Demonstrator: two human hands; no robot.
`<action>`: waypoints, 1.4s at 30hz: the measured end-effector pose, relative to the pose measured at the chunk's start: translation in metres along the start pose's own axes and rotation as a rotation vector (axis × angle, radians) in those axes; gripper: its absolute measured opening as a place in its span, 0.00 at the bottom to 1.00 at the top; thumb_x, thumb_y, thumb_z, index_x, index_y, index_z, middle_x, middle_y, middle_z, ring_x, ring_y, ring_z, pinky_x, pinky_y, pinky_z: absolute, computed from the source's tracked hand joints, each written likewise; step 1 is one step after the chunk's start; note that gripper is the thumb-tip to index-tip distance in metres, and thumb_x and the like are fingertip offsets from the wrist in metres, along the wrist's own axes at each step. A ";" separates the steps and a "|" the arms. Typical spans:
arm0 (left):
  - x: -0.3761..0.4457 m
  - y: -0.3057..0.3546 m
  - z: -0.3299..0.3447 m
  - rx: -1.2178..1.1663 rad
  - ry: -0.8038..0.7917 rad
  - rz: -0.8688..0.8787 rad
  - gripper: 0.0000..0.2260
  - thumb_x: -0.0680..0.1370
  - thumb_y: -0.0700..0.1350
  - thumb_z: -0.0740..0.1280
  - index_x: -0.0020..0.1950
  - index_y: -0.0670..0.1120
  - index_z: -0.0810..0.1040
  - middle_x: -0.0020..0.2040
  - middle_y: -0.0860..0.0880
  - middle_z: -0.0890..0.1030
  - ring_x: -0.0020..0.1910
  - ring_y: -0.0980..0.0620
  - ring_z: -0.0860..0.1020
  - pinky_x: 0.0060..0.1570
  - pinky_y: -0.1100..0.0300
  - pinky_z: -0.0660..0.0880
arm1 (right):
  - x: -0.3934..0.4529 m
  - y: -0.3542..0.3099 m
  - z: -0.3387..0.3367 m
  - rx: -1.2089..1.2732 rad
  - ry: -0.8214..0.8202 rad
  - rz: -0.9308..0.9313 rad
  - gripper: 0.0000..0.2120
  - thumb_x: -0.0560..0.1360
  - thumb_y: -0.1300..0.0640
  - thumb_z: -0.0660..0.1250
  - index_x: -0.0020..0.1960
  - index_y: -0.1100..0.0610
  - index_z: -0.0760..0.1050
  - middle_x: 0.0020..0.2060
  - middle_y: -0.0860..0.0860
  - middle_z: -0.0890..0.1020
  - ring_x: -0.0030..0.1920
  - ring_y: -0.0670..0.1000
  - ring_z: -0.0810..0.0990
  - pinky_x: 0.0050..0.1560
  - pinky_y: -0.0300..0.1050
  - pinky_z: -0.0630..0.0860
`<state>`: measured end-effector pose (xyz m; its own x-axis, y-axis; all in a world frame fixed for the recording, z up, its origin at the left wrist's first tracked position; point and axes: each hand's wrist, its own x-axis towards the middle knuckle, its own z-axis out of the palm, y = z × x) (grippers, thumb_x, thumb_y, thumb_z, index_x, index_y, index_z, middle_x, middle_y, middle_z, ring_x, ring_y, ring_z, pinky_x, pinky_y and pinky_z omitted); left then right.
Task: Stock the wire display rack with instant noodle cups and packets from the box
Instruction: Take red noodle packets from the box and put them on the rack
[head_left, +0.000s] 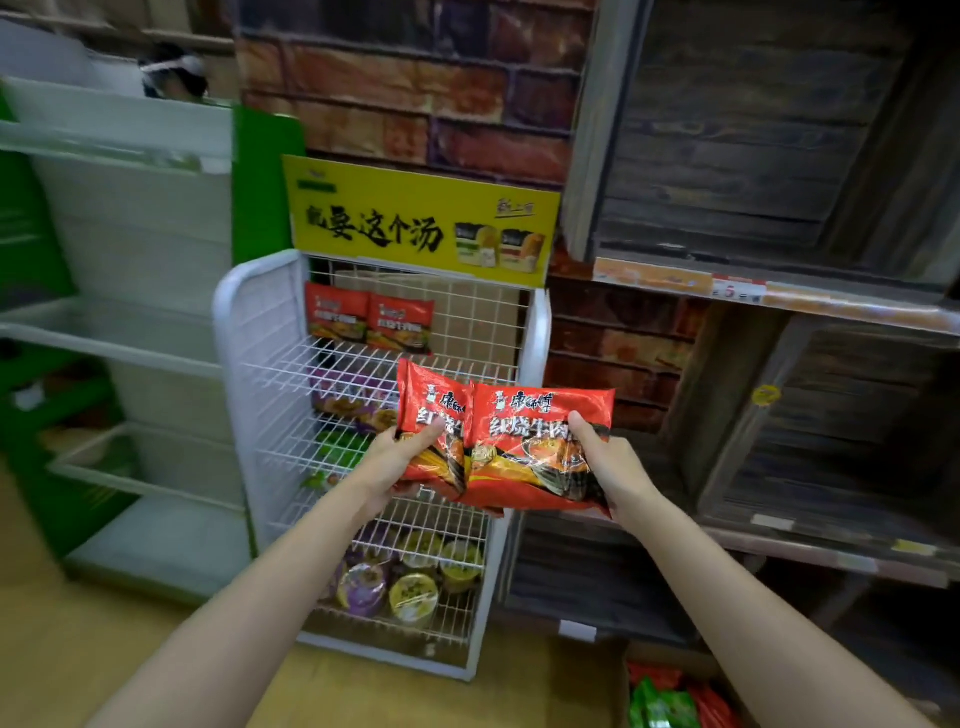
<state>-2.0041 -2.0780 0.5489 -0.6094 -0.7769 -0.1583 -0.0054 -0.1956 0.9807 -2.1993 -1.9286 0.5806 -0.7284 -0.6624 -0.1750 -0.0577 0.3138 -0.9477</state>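
Gripping one red noodle packet (435, 441) by its lower left edge, the left hand (402, 457) has its thumb across the front of the wrapper and its fingers hidden behind. The right hand (605, 460) holds a second red packet (530, 447) the same way at its lower right edge, thumb on the front. The two packets are side by side, the right one overlapping the left one's inner edge, both upright with their printed faces toward the camera.

Both packets are held up in front of the white wire display rack (244, 364), level with its top shelf and toward the rack's right side. At the back left of that top shelf, two more red packets (371, 322) stand side by side against the rack's rear grid. On the shelf below them lie purple packets (343, 395), and lower again green ones (340, 449). At the bottom of the rack sit noodle cups (413, 592), some with purple lids and some with yellow.

A yellow sign (415, 223) with black lettering tops the rack. Left of the rack stands a green and white shelving unit (130, 291); right of it are dark wooden shelves (779, 291). On the floor below the rack's right side, a cardboard box (623, 680) holds green and red packets (670, 701).
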 end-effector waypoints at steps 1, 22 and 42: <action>-0.002 -0.001 -0.014 -0.017 0.020 -0.003 0.40 0.57 0.65 0.76 0.62 0.45 0.73 0.52 0.46 0.83 0.52 0.44 0.81 0.57 0.47 0.76 | 0.006 0.002 0.012 -0.009 -0.007 -0.005 0.30 0.65 0.29 0.64 0.44 0.57 0.81 0.45 0.53 0.85 0.48 0.56 0.83 0.58 0.56 0.77; 0.062 0.009 -0.159 -0.007 0.373 -0.045 0.15 0.73 0.41 0.71 0.58 0.47 0.73 0.44 0.47 0.81 0.38 0.51 0.79 0.25 0.64 0.76 | 0.105 -0.031 0.176 0.180 -0.399 0.091 0.18 0.74 0.45 0.67 0.54 0.59 0.76 0.52 0.56 0.83 0.51 0.56 0.82 0.58 0.55 0.76; 0.291 0.057 -0.233 -0.045 0.538 0.012 0.16 0.77 0.36 0.66 0.64 0.44 0.71 0.56 0.43 0.80 0.50 0.45 0.78 0.49 0.53 0.75 | 0.308 -0.080 0.271 0.201 -0.249 0.063 0.08 0.80 0.52 0.58 0.53 0.53 0.75 0.48 0.50 0.79 0.50 0.52 0.77 0.52 0.47 0.71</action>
<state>-1.9971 -2.4550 0.5321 -0.1165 -0.9738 -0.1954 0.0406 -0.2013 0.9787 -2.2340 -2.3425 0.5301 -0.5357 -0.7998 -0.2710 0.1358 0.2351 -0.9624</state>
